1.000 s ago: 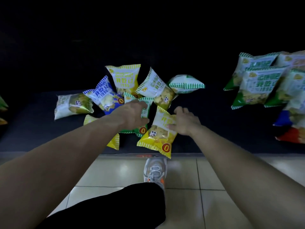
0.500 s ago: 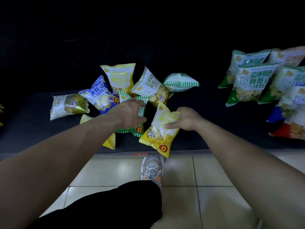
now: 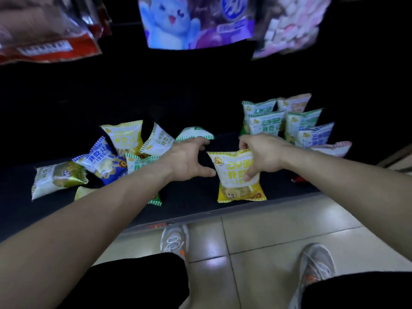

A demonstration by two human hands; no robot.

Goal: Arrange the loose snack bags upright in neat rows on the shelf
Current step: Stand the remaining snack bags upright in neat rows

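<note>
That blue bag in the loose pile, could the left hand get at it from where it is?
Probably yes. The left hand is open and holds nothing, and the blue bag lies face-up beside its forearm with nothing on top.

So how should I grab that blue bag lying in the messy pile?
Probably pinch the blue bag by its striped top seam, at its upper left end, coming from above and the left. It lies tilted, leaning on the other loose bags, and that seam is flat and sticks up free. Its lower right end is crowded by the green bag and the left hand.
</note>
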